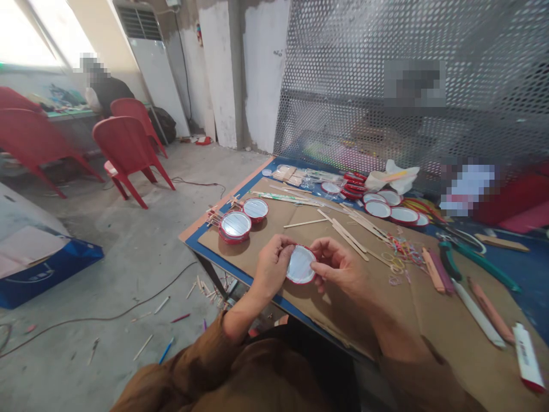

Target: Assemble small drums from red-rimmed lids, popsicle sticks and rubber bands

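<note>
while both forearms reach in over the near edge of the table [532, 274], the left hand [274, 260] and right hand [337, 266] share one round red-rimmed disc [301, 264], pale face tilted up toward the camera. left hand grasping it at the left side, thumb lying over the rim. right hand grasping the opposite side, thumb at the right edge, other fingers curled, partly hidden behind. disc is held just above the cardboard sheet [454, 337], near its front edge.

left of the hands, two pieces with pale round faces and red rims, front piece [235, 225] and rear piece [255, 210], lie side by side, thin sticks poking out at their left. beyond the hands, loose flat wooden sticks [349, 237] scattered on the cardboard, then a tangle of coloured bands [397, 263] to the right. farther back, more red-rimmed discs [404, 215] lie beside a small red stack [354, 186]. right side: green-handled tool [489, 263], white tube [526, 355] with red end near the cardboard's right edge.

perforated panel [334, 86] stands behind the table. red chairs [126, 143] on the floor at left, near a seated person [114, 88] in dark clothing; blue box [64, 269] nearer the camera.
</note>
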Action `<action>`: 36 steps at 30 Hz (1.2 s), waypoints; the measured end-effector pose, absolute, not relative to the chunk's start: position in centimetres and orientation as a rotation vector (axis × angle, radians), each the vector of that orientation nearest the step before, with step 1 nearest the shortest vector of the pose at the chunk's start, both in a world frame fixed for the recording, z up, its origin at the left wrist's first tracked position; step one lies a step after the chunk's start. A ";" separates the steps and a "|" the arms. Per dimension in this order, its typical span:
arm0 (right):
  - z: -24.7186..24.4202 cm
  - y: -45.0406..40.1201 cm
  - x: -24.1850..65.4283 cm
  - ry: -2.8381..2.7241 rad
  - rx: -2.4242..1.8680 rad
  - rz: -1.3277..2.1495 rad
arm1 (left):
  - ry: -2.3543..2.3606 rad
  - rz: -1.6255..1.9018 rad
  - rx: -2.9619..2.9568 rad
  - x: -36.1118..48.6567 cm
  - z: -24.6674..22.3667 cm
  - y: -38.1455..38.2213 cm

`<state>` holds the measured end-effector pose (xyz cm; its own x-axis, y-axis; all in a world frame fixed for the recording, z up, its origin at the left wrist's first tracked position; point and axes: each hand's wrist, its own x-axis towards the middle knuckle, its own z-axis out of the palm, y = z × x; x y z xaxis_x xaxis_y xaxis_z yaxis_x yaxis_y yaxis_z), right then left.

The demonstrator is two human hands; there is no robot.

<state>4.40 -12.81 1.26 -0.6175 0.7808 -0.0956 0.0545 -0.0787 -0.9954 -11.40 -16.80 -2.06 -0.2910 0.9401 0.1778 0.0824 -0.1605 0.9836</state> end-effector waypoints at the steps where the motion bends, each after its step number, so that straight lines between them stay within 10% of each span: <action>1: 1.2 -12.8 4.4 -1.662 -0.906 1.753 | 1.391 1.538 1.226 -11.4 -2.1 -16.8; 36: 1.0 -12.8 4.3 -1.656 -0.958 1.732 | 1.390 1.536 1.242 -11.5 -2.3 -16.8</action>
<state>4.29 -12.82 1.05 -0.5921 0.7971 -0.1185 0.0827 -0.0862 -0.9928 -11.49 -16.78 -2.33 -0.2858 0.9394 0.1892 0.0946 -0.1688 0.9811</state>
